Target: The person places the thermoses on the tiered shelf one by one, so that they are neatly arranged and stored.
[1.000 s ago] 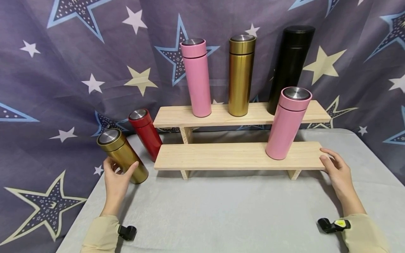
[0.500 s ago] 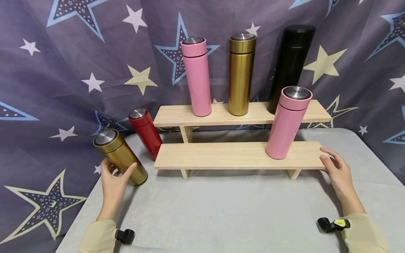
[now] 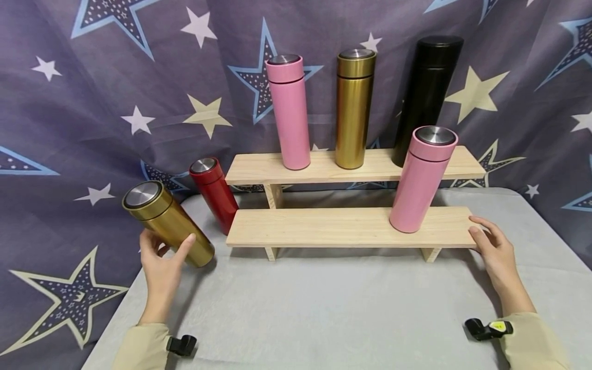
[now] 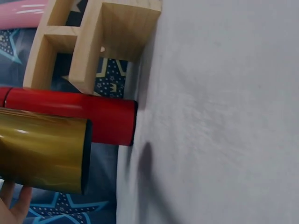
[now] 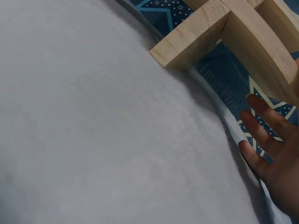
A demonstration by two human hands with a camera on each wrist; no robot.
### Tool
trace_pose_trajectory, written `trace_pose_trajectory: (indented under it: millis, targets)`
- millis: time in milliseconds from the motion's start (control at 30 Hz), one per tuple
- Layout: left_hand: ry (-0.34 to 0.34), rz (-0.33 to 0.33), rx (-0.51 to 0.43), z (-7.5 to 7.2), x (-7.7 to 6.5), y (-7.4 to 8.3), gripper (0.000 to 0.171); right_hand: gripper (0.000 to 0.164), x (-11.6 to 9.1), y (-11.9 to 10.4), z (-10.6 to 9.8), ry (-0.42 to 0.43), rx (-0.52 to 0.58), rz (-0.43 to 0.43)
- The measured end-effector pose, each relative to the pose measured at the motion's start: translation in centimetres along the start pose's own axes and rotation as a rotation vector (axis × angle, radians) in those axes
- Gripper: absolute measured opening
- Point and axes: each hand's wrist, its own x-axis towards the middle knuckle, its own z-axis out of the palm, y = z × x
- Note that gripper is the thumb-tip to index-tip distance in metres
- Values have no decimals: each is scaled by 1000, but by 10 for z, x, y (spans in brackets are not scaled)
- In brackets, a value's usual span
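My left hand grips a gold thermos flask around its lower body, thumb on the near side. The flask leans to the left, and the left wrist view shows a gap between its base and the table. Just behind it, a red flask stands beside the rack's left end. At the right end of the lower plank of a two-step wooden rack, my right hand touches the wood with thumb and index finger. Its other fingers extend loosely below the plank in the right wrist view.
A pink flask stands on the right part of the lower plank. On the upper plank stand a taller pink flask, a gold one and a black one. A star-patterned cloth hangs behind the grey-covered table.
My left hand has moved a little left and up with the gold flask, which tilts further to the left. The right hand and the rack stay in place.
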Motion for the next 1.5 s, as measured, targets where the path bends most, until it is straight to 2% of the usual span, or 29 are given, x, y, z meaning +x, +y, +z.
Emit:
trace_pose_trajectory:
  millis: [233, 700, 933, 1000, 1100, 1333, 1500]
  targets:
    - [6, 70, -19, 2, -1, 11, 65, 36, 0, 2, 0, -3, 31, -8]
    - [-53, 146, -90, 15, -7, 37, 65, 36, -1, 2, -1, 5, -5, 2]
    - [-101, 181, -94, 25, -22, 78, 59, 36, -4, 3, 0, -1, 20, 1]
    - [-111, 192, -90, 27, -25, 82, 60, 36, -4, 4, 0, -6, 32, -2]
    - [-123, 211, -91, 31, -26, 81, 61, 36, -4, 4, 0, -13, 39, -7]
    - [-131, 216, -143, 40, -28, 56, 68, 35, 0, 2, 0, -18, 72, -11]
    - [-155, 241, -189, 46, -32, 57, 65, 36, 1, 2, -1, -11, 59, -1]
